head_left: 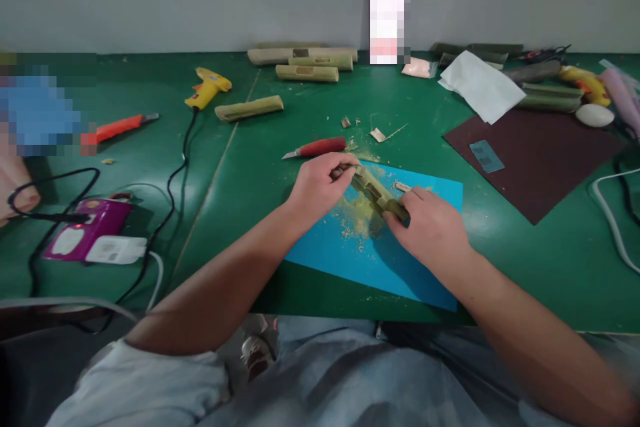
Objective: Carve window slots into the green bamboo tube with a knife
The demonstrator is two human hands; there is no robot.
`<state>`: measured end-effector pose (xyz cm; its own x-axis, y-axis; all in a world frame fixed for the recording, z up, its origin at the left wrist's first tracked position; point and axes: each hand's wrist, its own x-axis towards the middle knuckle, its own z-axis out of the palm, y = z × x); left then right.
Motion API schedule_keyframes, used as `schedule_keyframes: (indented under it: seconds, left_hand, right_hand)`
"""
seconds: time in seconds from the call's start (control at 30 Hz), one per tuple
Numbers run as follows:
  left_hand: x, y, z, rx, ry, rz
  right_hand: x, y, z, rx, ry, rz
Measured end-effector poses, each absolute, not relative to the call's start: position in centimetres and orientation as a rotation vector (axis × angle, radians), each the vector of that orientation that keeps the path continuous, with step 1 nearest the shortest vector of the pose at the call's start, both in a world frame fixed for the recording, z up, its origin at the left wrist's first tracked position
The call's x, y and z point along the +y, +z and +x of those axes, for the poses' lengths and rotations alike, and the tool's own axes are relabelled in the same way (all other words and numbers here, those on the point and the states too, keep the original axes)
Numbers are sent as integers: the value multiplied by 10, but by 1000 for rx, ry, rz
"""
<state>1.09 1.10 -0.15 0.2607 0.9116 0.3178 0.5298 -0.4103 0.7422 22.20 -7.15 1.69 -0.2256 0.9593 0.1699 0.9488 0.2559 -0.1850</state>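
Observation:
Both my hands hold a short green-brown bamboo piece (376, 192) with cut notches, above a blue sheet (425, 267) dusted with yellow sawdust. My left hand (319, 185) is closed on its upper left end. My right hand (431, 228) grips the lower right end, with a thin tool tip showing by its fingers. A red-handled knife (316, 147) lies on the green table just beyond my left hand.
More bamboo sections (303, 62) lie at the back, one (249, 108) beside a yellow glue gun (207, 87). A dark sandpaper sheet (535, 159), white cloth (481, 85) and tools sit right. A purple device (90, 231) with cables and an orange cutter (116, 127) sit left.

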Motion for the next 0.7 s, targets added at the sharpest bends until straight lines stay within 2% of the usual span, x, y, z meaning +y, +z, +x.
schedule_keyframes:
  seconds: [0.43,0.57,0.7]
  left_hand:
    - [12,7,7,1407,1057,2007]
    - [17,3,4,1434,1121,2104]
    - [20,2,-1,1427,1037,2276]
  right_hand:
    - [-71,16,223,-2267,97,-1804]
    - [-70,15,223,-2259,103,-1795]
    - [-70,14,224,-2252,87,-1800]
